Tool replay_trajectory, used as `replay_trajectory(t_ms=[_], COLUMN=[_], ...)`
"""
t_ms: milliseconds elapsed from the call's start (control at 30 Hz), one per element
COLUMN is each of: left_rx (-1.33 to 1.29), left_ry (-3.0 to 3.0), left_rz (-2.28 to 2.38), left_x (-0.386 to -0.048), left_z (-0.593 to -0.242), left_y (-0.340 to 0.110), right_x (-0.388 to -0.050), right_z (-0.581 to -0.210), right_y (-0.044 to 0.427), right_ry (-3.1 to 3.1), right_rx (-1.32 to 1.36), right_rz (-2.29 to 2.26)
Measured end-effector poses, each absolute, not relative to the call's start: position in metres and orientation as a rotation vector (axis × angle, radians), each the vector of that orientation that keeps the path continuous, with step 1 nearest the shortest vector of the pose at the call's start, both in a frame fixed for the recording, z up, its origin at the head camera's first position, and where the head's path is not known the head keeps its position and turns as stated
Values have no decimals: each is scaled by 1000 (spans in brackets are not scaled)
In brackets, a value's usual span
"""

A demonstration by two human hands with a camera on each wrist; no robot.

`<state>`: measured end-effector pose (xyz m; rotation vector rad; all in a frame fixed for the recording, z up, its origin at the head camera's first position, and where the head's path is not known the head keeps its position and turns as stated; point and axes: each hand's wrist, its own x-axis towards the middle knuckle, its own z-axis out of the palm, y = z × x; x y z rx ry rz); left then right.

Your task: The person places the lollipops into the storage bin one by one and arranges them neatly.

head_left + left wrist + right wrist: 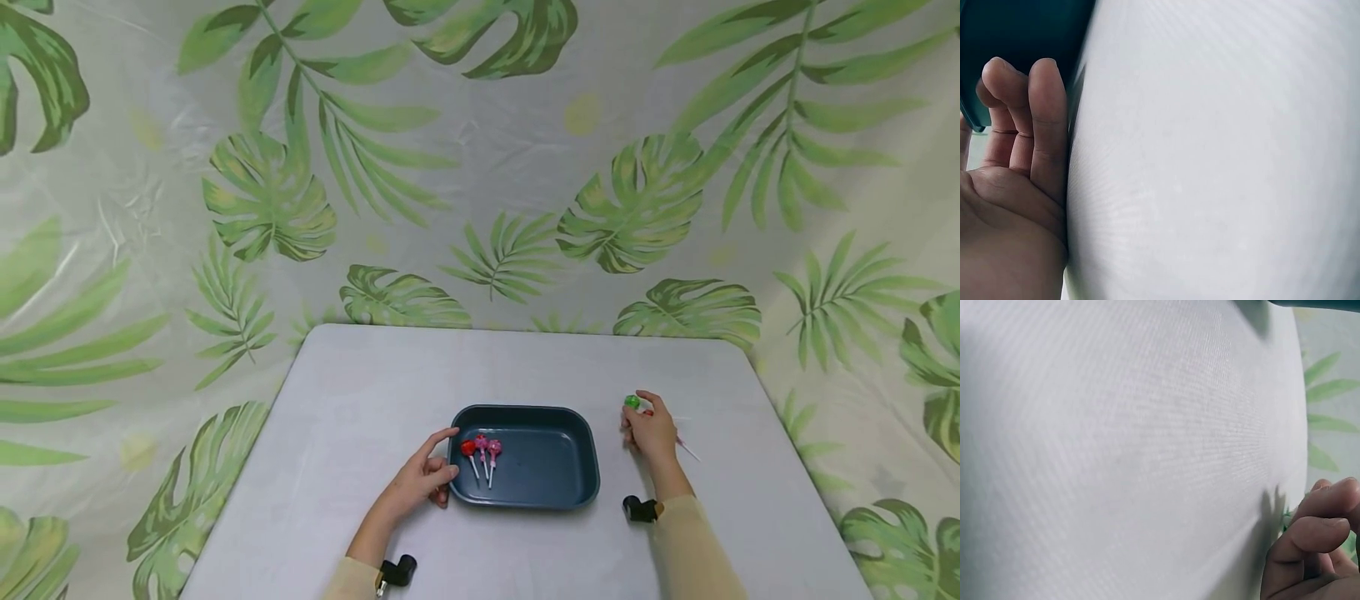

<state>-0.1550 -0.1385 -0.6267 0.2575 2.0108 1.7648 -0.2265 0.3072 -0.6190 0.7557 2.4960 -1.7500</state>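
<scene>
A dark blue rectangular tray (555, 502) stands on the table. Inside it at the left lie a red lollipop (468, 448) and two pink lollipops (495, 447) with white sticks. My left hand (414, 485) touches the tray's left rim with index finger and thumb spread apart; in the left wrist view its other fingers (1047, 119) bend loosely beside the tray's outer wall. To the right of the tray, my right hand (652, 429) has a green lollipop (632, 402) between thumb and index finger. Another red lollipop (648, 412) shows partly behind that hand.
A white stick (690, 451) pokes out right of my right hand, its candy mostly hidden. White cloth covers the table (375, 375). A leaf-patterned curtain (517, 167) hangs behind and at both sides. Small black cameras (640, 509) sit on both wrists.
</scene>
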Motion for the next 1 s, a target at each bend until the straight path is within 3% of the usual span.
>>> replay_trajectory(t_ms=[1000], left_rx=[257], left_ry=[2034], left_rz=[1750], left_x=[-155], left_z=[-629], left_y=[-139], right_x=[-225], right_z=[-623], right_y=[310], right_ry=[2429], right_rx=[720], right_rz=[-1723])
